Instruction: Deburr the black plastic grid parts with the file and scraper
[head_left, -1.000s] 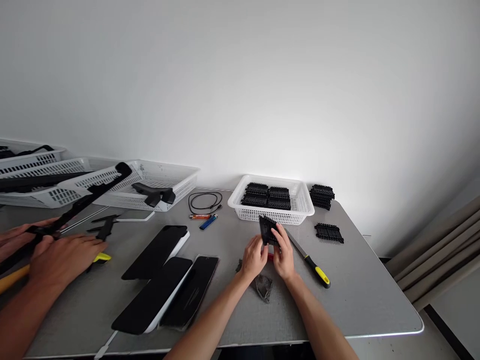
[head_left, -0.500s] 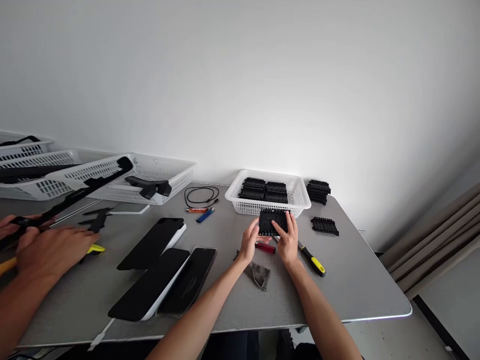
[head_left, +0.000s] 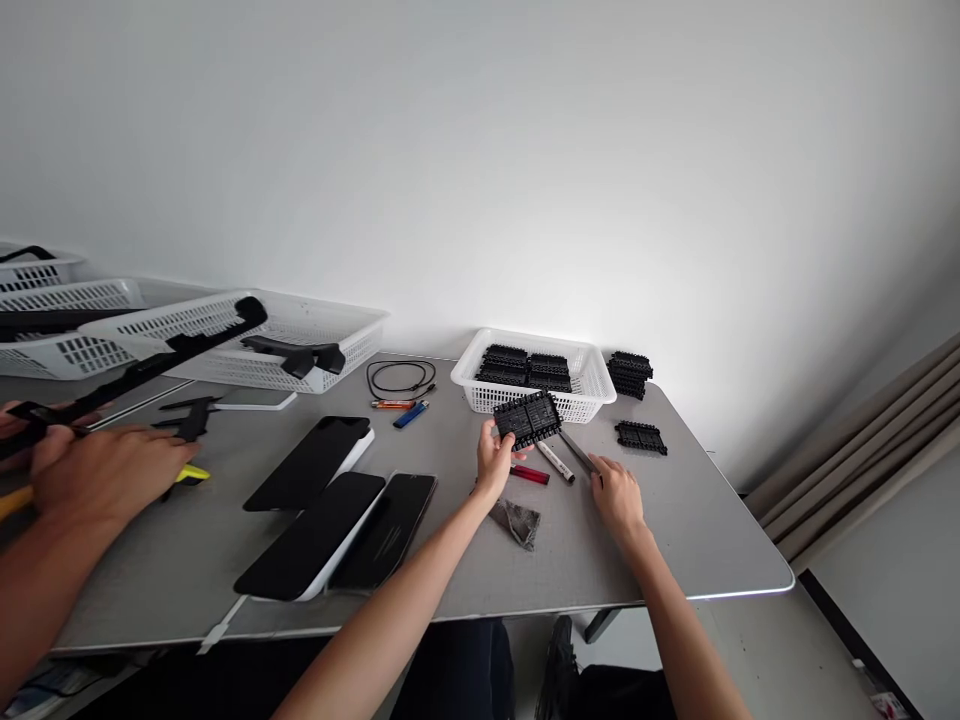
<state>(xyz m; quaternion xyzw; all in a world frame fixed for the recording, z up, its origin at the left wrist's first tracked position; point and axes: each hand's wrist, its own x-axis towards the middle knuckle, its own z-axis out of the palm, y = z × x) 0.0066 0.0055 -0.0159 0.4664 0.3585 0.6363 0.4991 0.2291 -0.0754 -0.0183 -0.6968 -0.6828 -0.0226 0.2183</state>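
Note:
My left hand (head_left: 496,462) is closed on the near left corner of a black rectangular plastic part (head_left: 529,420) with toothed long edges. The part is held tilted in front of the white basket, its ribbed face showing. My right hand (head_left: 619,497) is on the table with its fingers wrapped round the handle of a file (head_left: 577,452). The file's flat grey blade points away to the left, and its handle is hidden under the hand. Between my hands lie a white marker (head_left: 556,463), a red pen-like item (head_left: 530,474) and a crumpled grey cloth (head_left: 517,522).
A white basket (head_left: 606,385) holds several similar black parts. To its right stand a stack of parts (head_left: 630,373) and a single part (head_left: 641,437). Phones (head_left: 311,540), a cable (head_left: 401,377) and a blue lighter (head_left: 411,414) lie left. A co-worker's hands (head_left: 105,475) hold a long black piece.
My right hand has left the black part and moved right and down onto the file. The left hand keeps the part, now tilted with its ribbed face showing. The view has shifted slightly.

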